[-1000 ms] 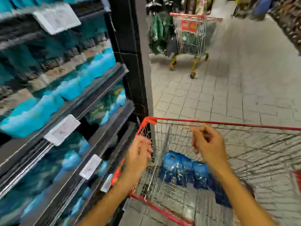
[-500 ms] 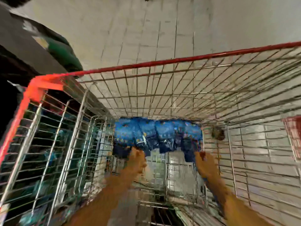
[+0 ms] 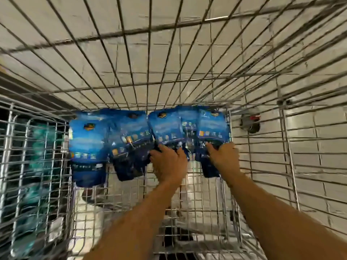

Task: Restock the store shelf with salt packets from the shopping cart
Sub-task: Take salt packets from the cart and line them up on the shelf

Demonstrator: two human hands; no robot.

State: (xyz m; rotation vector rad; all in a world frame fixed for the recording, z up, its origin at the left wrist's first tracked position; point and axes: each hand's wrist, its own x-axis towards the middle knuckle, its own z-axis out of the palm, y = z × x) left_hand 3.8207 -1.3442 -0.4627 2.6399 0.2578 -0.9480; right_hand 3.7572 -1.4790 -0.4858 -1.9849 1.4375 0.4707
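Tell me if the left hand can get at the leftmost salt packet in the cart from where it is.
Probably yes. The left hand is already down in the cart, on a middle packet; the leftmost salt packet lies in the same row, face up, nothing over it.

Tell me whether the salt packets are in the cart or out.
In: the blue salt packets lie inside the wire cart, against its far end.

Through the wire mesh I see a floor of pale rectangular tiles with dark grout lines, stretching ahead and to the right. On the left, behind the bars, a dark shelving unit holds blurred teal packages. The light is even and rather dim, glinting off the metal below me.
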